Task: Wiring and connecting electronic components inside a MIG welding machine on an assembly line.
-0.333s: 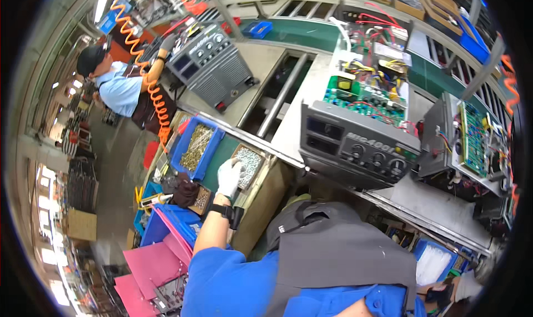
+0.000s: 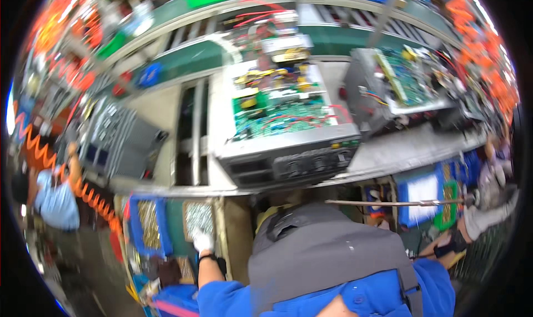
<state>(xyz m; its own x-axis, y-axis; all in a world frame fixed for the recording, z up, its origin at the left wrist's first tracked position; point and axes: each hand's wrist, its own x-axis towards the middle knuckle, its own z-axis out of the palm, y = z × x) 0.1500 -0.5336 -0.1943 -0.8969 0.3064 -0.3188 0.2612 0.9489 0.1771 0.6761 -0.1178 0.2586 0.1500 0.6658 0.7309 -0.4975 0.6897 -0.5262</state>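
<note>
Our left hand (image 2: pixel 203 242) meets the tray (image 2: pixel 186 220) of small silvery parts (image 2: pixel 200 216); our right hand (image 2: pixel 489 217) grasps a long-shafted tool (image 2: pixel 394 203).
We see the white left glove over the tray's near edge, fingertips at the parts; blur keeps us from telling whether they pinch any. The tool's thin shaft points leftward from our right hand, well apart from the tray. Beyond, between our hands, stands an open-topped grey machine (image 2: pixel 300 164).

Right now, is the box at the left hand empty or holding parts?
Box not empty: small silvery parts cover its visible inside. Depth: cannot tell, with blur and the left hand at its near end.
</note>
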